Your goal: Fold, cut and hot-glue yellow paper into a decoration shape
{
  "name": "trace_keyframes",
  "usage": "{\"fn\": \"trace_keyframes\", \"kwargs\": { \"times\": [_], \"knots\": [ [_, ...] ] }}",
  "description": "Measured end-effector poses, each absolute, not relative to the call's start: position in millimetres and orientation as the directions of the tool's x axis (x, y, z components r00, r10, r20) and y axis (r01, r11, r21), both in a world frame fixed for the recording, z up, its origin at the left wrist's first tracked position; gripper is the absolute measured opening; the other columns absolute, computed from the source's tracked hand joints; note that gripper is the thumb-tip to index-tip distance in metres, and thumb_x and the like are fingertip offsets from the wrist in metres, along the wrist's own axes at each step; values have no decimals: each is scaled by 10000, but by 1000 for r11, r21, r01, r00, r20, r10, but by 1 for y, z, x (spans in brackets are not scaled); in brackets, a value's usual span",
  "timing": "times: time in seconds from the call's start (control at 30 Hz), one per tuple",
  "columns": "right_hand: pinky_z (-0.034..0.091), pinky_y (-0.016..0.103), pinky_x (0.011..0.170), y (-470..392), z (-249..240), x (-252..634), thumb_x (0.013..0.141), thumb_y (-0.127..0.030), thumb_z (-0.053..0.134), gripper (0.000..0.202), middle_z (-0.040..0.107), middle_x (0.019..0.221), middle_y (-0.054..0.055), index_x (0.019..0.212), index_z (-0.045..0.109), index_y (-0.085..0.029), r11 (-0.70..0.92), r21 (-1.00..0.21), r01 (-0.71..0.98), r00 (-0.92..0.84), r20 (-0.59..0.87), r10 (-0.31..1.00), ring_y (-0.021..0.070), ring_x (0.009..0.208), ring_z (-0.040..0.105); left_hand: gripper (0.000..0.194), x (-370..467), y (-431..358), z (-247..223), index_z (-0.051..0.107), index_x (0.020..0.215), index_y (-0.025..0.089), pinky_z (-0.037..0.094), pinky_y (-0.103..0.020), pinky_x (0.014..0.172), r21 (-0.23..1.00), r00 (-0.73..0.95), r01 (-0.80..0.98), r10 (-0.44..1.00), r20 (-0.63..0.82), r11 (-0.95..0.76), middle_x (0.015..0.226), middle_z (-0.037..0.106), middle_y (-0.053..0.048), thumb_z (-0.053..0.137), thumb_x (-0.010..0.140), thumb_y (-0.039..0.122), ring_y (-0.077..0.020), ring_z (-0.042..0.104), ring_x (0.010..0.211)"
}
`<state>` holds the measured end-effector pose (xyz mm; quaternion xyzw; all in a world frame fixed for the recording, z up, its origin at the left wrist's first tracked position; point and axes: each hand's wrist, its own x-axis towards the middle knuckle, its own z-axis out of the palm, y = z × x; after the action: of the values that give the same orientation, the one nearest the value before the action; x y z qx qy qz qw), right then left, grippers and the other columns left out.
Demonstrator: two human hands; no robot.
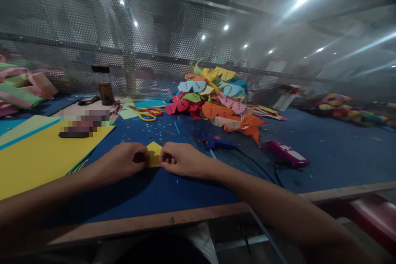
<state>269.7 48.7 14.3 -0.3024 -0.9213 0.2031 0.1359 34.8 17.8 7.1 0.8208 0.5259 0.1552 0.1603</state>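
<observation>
A small folded piece of yellow paper [155, 157] lies on the blue table top, its pointed tip facing away from me. My left hand [131, 159] grips its left edge with curled fingers. On the opposite edge, my right hand [177, 159] pinches the paper the same way. Both hands partly hide the paper's sides. Just right of my right hand rests a blue glue gun [218, 143] with its cord trailing toward the front right. Yellow-handled scissors [147, 114] and red-handled ones lie beyond my hands, among small paper scraps.
Large yellow sheets [40, 156] cover the left side, with a blurred-out object on them. A dark-lidded jar [105, 86] stands behind. Folded colourful paper shapes [216, 95] are heaped at the back. A purple device [287, 154] lies right. Perforated metal mesh [161, 41] rises behind the table.
</observation>
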Motion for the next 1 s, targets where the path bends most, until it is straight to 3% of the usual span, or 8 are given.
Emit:
{"fn": "trace_keyframes", "kwargs": {
  "times": [0.33,0.6,1.0],
  "knots": [
    [406,231,654,49,19,276,877,-104,655,93,701,877,15,943,701,-151,734,-433,523,-781,101,616,124,727,606,209,25,25,4,745,849,222,498,-271,705,540,433,748,901,42,-385,829,792,-10,560,795,303,-202,717,769],
    [392,225,650,52,24,280,874,-117,644,99,712,876,19,939,710,-150,724,-418,549,-784,45,619,128,742,621,292,16,33,8,777,892,212,499,-288,732,573,454,755,885,-105,-319,875,804,-28,592,801,417,-237,727,827],
    [391,222,651,54,35,287,841,-108,624,152,740,886,19,936,731,-159,700,-396,594,-775,-50,630,134,757,640,269,8,37,22,773,874,185,408,-260,631,535,483,785,849,-214,-312,790,735,-16,598,722,322,-198,637,736]
  ]
}}
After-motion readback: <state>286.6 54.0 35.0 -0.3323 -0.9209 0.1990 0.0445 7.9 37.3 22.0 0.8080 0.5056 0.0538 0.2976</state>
